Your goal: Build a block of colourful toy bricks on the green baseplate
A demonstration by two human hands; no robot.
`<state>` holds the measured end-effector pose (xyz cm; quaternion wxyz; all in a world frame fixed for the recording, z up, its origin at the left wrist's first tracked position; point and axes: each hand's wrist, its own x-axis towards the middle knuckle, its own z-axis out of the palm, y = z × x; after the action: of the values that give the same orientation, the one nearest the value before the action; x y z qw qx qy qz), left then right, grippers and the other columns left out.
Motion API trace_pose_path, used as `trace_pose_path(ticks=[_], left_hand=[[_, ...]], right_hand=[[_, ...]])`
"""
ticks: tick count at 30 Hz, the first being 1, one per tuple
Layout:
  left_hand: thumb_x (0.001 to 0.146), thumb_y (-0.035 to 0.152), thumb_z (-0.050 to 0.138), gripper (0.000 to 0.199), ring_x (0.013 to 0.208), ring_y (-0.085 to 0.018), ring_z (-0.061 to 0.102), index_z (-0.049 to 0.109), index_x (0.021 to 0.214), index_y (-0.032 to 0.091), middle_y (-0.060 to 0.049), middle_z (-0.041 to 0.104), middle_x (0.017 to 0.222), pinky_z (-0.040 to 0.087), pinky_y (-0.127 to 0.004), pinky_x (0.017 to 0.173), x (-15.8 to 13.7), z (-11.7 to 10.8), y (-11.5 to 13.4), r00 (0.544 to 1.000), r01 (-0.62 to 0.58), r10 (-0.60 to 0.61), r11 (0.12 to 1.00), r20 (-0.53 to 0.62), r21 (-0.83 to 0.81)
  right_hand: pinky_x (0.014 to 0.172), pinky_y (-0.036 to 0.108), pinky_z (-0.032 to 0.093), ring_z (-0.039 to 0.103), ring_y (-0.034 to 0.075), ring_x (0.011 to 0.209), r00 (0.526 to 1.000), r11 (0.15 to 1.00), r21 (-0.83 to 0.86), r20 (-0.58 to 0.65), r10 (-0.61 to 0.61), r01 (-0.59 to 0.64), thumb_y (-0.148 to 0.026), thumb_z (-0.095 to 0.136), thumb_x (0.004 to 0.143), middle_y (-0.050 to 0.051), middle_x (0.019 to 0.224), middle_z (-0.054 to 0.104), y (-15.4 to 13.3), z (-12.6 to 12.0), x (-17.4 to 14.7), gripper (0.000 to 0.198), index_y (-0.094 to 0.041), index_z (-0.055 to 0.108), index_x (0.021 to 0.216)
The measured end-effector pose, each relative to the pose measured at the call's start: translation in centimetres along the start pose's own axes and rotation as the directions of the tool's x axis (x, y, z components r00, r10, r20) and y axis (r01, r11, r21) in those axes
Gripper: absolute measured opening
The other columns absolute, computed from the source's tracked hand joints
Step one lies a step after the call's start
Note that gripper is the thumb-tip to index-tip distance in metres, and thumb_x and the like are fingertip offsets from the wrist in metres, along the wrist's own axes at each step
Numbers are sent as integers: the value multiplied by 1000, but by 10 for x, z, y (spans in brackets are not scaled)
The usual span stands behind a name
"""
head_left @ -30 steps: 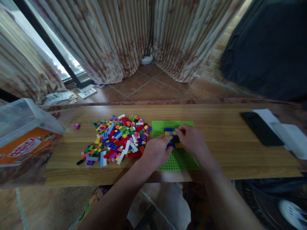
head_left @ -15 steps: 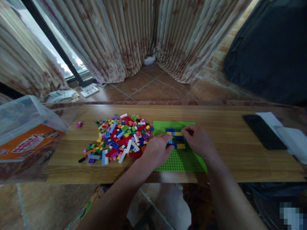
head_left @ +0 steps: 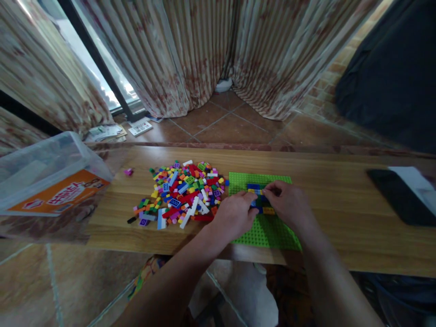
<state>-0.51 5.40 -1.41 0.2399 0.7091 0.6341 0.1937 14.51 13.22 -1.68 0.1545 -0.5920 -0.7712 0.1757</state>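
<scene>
A green studded baseplate [head_left: 262, 236] lies on the wooden table, bearing short rows of blue and yellow toy bricks [head_left: 254, 186]. My left hand [head_left: 236, 215] reaches over the plate's left part, its thumb and fingers closed about the left ends of the rows. From the right, my right hand [head_left: 289, 202] pinches at the right ends, with thumb and index fingertips against the bricks. The fingers hide part of the rows, and single bricks in the grip are hard to tell apart. Left of the plate spreads a pile of loose, many-coloured toy bricks [head_left: 190, 185].
A clear plastic tub [head_left: 57, 168] with an orange label stands at the table's left end. One pink brick piece [head_left: 128, 172] lies apart from the pile. Toward the right end are a dark flat phone-like slab [head_left: 402, 195] and white paper [head_left: 413, 179].
The view has turned slightly left, so everything sits further right. My right fingertips are a little further over the brick rows. My left hand stays at their left ends.
</scene>
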Motion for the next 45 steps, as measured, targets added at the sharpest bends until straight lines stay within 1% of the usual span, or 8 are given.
trace_pose_path(ticks=[6,10,18,27,31,36,41,45], left_hand=[[89,26,54,25,92,-23,66,63,111,18,-7,69,104,54,-35,84,0,-1,0,999,1,-2,1000,40,15],[89,26,52,27,92,-24,67,61,113,17,-9,69,104,55,-37,84,0,2,-1,1000,-11,10,1000,24,21],[89,23,51,28,93,-25,67,61,114,15,-10,69,103,55,-38,84,0,0,-2,999,-31,31,1000,21,4],[89,24,53,23,94,-25,66,63,108,16,-10,69,103,54,-38,86,0,-1,-1,1000,-19,19,999,25,-32],[89,24,53,25,93,-25,66,64,109,15,-10,69,102,54,-38,85,0,-3,0,999,-15,15,1000,33,-23],[89,23,53,26,93,-23,66,64,111,16,-9,70,103,54,-36,86,0,-4,0,1000,-17,18,999,24,-28],[90,24,51,24,90,-22,67,65,108,16,-8,71,102,55,-34,82,-1,-3,1,1000,-18,18,1000,6,-7],[91,25,50,22,88,-20,67,67,103,19,-6,71,98,54,-31,78,0,-9,-1,999,-22,22,1000,-42,1]], right_hand=[[58,30,37,58,18,60,998,998,-25,-22,-61,61,-31,54,81,4,69,69,-5,4,-2,19,-20,68,76],[60,31,38,60,19,63,997,997,-3,-14,-82,82,-31,53,82,4,71,70,-8,7,-2,19,-21,68,76],[64,31,41,64,21,70,998,997,38,18,-66,66,-30,54,83,5,76,72,-12,8,-1,18,-20,69,79],[63,30,41,63,19,67,997,997,22,8,-80,79,-29,51,84,4,74,71,-8,5,-2,20,-20,69,78],[62,31,40,63,20,68,998,997,-33,13,-64,64,-33,51,86,5,79,72,-4,0,-2,23,-21,70,81],[60,32,38,63,22,67,1000,990,-138,-3,2,-3,-39,52,87,7,77,72,3,-4,0,26,-21,70,79],[59,32,38,63,21,66,997,987,-144,-10,72,-72,-40,59,83,5,76,72,4,-5,3,22,-21,69,78],[59,32,38,63,21,68,997,988,-140,6,71,-70,-38,58,84,5,76,72,4,-4,3,21,-20,69,79]])
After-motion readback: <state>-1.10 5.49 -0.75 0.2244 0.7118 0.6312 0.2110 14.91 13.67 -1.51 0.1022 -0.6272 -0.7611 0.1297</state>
